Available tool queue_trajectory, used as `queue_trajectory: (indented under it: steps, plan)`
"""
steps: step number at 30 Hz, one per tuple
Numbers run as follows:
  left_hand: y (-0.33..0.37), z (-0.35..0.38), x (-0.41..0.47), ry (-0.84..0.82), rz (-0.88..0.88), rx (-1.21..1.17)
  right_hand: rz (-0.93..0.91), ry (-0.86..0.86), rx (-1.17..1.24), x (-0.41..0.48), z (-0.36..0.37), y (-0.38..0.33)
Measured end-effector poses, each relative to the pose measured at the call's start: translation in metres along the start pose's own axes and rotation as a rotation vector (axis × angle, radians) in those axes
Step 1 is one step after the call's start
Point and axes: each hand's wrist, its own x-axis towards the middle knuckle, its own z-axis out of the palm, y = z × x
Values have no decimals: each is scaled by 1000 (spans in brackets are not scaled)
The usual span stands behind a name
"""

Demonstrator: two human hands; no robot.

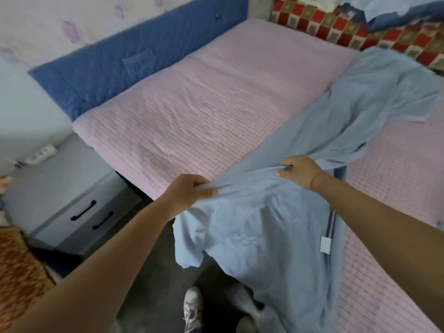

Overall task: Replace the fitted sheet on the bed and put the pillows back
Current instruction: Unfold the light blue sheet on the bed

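A: Where is the fitted sheet (288, 188) held?

B: Over the near edge of the bed (204, 111). It is gripped by the left hand (189, 191) and right hand (298, 171), fingers closed on bunched hem, probably so a corner can be found.

A: What is hidden?

B: Its lower folds are cut off near the shoe (192, 306). No pillows can be made out; the blue heap (394, 10) far right is unclear.

Both arms extended forward. Left hand (189, 191) fisted, knuckles up; right hand (299, 170) fisted, wrist bent inward. Each grip pinches fabric.
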Motion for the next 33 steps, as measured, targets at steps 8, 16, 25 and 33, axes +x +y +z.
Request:
queue_trajectory:
  steps: [8,16,25,33]
  plan:
    - [-46,-135,23,265,-123,-189,-68,-89,52,97,-15,-122]
    - [-79,-264,58,337,-74,-276,-141,-50,-188,196,-26,-208]
    - [-90,-352,96,497,-52,-443,-110,102,-150,277,-12,-266]
    - [-104,-359,120,501,-140,-523,-55,104,-95,315,1,-277]
